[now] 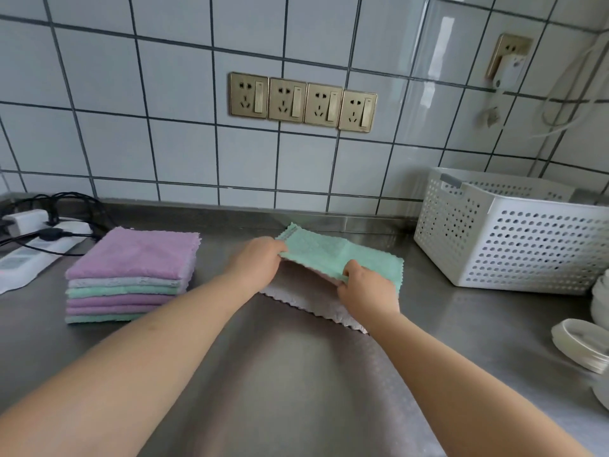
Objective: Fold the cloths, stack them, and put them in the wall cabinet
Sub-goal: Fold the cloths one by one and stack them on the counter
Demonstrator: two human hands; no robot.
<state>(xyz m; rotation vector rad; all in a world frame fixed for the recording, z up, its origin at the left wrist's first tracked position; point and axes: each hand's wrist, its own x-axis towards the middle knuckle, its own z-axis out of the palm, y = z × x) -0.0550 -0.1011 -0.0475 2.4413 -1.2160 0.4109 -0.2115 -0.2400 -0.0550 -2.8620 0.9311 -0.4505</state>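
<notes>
In the head view, both hands work on a green cloth [342,255] in the middle of the steel counter [296,374]. The left hand [255,260] pinches the left edge of this cloth, with the fingers curled around it. The right hand [364,286] grips the near edge in the same way, the thumb on top. The cloth is lifted a little on the near side, and I judge that the hands hold it at two edges so that it can be folded over evenly.

Under the green cloth lies a pale cloth [316,305], flat on the counter, with its zigzag border showing toward the person. It probably waits there for its own fold.

To the left, near but apart, stands a stack [131,278] of folded cloths, purple on top, then grey, green and purple layers. The stack is kept beside the working place, I think, so that each new folded cloth can go on it with a short move.

To the right is a white basket [514,239] with holes, and some white dishes [580,347] at the edge. A power strip [36,245] with cables lies far left. Four sockets [303,102] are on the tiled wall. The wall cabinet is not visible, so storing is not yet done.
</notes>
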